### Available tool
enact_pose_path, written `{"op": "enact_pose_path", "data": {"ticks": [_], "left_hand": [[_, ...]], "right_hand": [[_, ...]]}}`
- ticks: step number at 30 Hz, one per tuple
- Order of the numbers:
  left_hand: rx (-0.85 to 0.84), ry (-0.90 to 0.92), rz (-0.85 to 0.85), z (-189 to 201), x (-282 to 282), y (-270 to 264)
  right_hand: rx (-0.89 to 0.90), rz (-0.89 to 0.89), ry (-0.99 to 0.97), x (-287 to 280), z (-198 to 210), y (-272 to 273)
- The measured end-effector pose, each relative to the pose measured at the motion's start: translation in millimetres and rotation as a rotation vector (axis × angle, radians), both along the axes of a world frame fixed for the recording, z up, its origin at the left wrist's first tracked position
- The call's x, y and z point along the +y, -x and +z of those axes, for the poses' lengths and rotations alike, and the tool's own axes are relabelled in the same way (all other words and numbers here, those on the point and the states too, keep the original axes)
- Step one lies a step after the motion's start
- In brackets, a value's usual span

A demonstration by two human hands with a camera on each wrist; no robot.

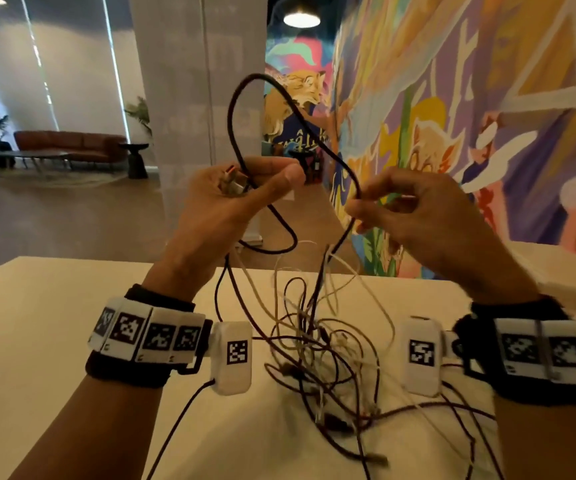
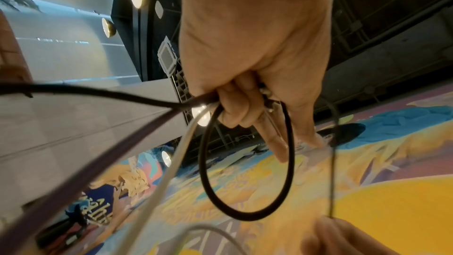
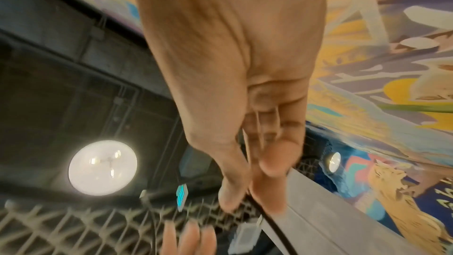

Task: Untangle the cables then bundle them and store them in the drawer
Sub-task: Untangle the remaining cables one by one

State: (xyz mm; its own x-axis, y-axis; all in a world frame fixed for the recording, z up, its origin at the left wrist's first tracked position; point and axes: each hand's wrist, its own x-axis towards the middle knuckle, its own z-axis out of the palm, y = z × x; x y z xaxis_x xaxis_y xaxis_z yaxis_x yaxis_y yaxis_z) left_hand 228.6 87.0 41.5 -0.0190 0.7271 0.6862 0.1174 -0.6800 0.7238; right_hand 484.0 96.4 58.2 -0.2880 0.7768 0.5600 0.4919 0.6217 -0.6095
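A black cable [image 1: 281, 102] rises in a tall loop between my raised hands. My left hand [image 1: 241, 188] grips its end, a metal plug [image 1: 232, 183] showing in the curled fingers, along with a pale cable strand. In the left wrist view the black cable [image 2: 245, 214] hangs as a loop from the left hand [image 2: 245, 104]. My right hand [image 1: 383, 206] pinches the same black cable lower down between thumb and finger; the right wrist view shows the right hand [image 3: 247, 199] pinching the black cable [image 3: 269, 224]. A tangle of dark and white cables [image 1: 317, 351] lies on the table below.
The pale table [image 1: 37, 323] spreads under both forearms, its far edge just beyond the tangle. A white pillar [image 1: 200, 98] stands behind the table and a painted mural wall [image 1: 470, 98] runs along the right. No drawer is in view.
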Motion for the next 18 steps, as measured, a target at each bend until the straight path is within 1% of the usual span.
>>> {"op": "enact_pose_path", "data": {"ticks": [1, 2, 3, 4, 6, 7, 8, 9, 10, 11, 12, 13, 15, 16, 17, 18], "left_hand": [[0.004, -0.004, 0.022, 0, -2, 4], [0.009, 0.003, 0.04, -1, -3, 9], [0.022, 0.031, 0.043, -4, -3, 15], [0.05, 0.084, 0.036, -8, -2, 20], [0.128, 0.223, 0.01, -22, 1, 33], [0.151, 0.287, -0.012, -31, 2, 38], [0.157, 0.341, -0.035, -42, 3, 43], [0.162, 0.383, -0.046, -53, 4, 47], [0.177, 0.412, -0.037, -64, 4, 51], [0.195, 0.434, -0.021, -75, 4, 54], [0.197, 0.457, -0.014, -84, 5, 57], [0.175, 0.482, -0.02, -92, 7, 62], [0.051, 0.522, -0.057, -104, 9, 73], [-0.029, 0.526, -0.081, -107, 10, 78], [-0.104, 0.521, -0.093, -109, 11, 83], [-0.178, 0.516, -0.097, -110, 14, 87]], "right_hand": [[-0.015, 0.038, 0.045, -4, 4, -5], [-0.076, 0.072, 0.09, -7, 6, -9], [-0.101, 0.064, 0.083, -9, 7, -12], [-0.057, 0.025, 0.027, -9, 9, -14], [0.185, -0.066, -0.181, -7, 17, -19], [0.258, -0.073, -0.222, -7, 19, -20], [0.25, -0.055, -0.199, -7, 21, -22], [0.138, -0.023, -0.109, -7, 19, -21], [-0.015, 0.013, -0.006, -7, 16, -20], [-0.091, 0.015, 0.023, -5, 11, -19], [-0.079, -0.029, -0.013, -2, 8, -19], [0.02, -0.116, -0.106, 3, 8, -20], [0.314, -0.258, -0.284, 12, 11, -27], [0.352, -0.312, -0.307, 18, 10, -33], [0.287, -0.344, -0.259, 21, 8, -37], [0.153, -0.368, -0.15, 26, 3, -43]]}}
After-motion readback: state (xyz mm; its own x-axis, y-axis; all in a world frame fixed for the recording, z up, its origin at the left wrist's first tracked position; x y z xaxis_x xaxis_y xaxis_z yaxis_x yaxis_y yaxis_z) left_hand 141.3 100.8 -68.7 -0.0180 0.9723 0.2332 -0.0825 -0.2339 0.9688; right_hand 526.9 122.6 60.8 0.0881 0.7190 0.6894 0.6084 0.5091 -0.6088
